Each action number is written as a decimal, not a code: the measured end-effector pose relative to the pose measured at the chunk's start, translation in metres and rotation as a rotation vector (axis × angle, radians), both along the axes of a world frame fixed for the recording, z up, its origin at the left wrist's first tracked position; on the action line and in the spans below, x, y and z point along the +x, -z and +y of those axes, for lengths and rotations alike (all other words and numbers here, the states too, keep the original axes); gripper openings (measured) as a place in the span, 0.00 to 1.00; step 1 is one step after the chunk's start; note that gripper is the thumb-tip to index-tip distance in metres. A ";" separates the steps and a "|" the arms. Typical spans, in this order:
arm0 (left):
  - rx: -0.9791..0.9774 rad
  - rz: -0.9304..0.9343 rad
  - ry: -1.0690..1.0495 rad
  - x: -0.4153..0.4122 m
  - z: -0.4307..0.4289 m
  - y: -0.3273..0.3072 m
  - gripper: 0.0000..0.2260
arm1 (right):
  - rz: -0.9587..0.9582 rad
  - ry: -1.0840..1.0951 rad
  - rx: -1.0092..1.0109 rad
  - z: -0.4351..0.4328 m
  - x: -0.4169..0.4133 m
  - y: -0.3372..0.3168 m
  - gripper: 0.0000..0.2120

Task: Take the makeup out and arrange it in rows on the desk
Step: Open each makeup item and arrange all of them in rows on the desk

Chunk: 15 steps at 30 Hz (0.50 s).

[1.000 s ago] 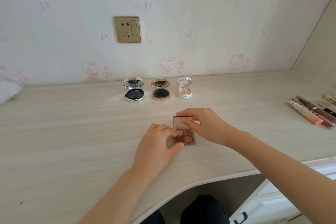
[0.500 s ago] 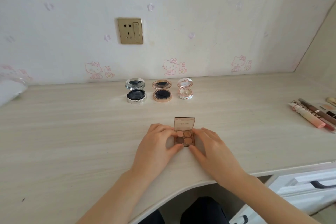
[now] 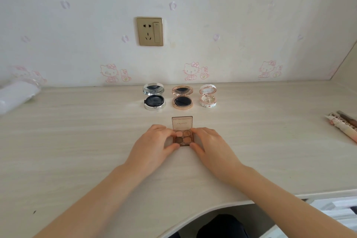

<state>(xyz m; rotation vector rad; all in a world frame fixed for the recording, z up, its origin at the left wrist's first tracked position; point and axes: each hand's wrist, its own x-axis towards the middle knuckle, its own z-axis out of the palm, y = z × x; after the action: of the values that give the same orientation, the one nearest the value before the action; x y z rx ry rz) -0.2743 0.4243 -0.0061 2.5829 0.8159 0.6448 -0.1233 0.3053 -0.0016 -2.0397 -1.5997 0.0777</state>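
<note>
A small brown eyeshadow palette (image 3: 183,137) lies open on the desk (image 3: 77,141), its lid standing up. My left hand (image 3: 154,145) pinches its left side and my right hand (image 3: 210,147) pinches its right side. Behind it, three open round compacts stand in a row near the wall: a silver one (image 3: 154,100), a rose-gold one (image 3: 182,99) and a white flowered one (image 3: 208,98).
Several lip-gloss tubes and pencils (image 3: 343,125) lie at the right edge of the desk. A clear plastic bag (image 3: 17,92) sits at the far left. A wall socket (image 3: 150,31) is above the compacts. A white drawer (image 3: 332,206) stands open at the lower right.
My right hand left the palette's lid and came down to grip its right side. The lid now stands upright. The palette sits squarer, in line below the rose-gold compact.
</note>
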 end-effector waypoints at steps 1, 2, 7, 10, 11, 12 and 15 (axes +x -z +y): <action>-0.002 -0.013 -0.023 -0.004 0.005 0.000 0.14 | 0.004 -0.009 -0.002 0.009 -0.002 -0.001 0.18; -0.003 -0.029 -0.047 -0.007 0.011 -0.001 0.14 | 0.006 -0.019 -0.004 0.018 -0.004 -0.001 0.18; -0.045 -0.080 -0.128 -0.020 0.040 0.000 0.13 | 0.039 -0.047 -0.019 0.060 -0.014 -0.004 0.18; -0.029 -0.080 -0.152 -0.024 0.054 0.002 0.13 | 0.035 -0.052 -0.045 0.078 -0.018 -0.005 0.18; -0.021 -0.076 -0.153 -0.025 0.058 0.003 0.13 | 0.032 -0.050 -0.055 0.083 -0.019 -0.005 0.18; -0.016 -0.074 -0.153 -0.027 0.062 0.002 0.13 | 0.029 -0.047 -0.062 0.088 -0.020 -0.005 0.18; -0.017 -0.071 -0.146 -0.030 0.073 0.002 0.12 | 0.022 -0.034 -0.077 0.096 -0.022 -0.005 0.17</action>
<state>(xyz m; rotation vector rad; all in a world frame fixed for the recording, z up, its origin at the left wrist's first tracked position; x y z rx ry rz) -0.3042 0.4978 -0.0077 2.4867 0.9891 0.7641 -0.1455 0.4017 0.0030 -2.0619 -1.6416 0.1756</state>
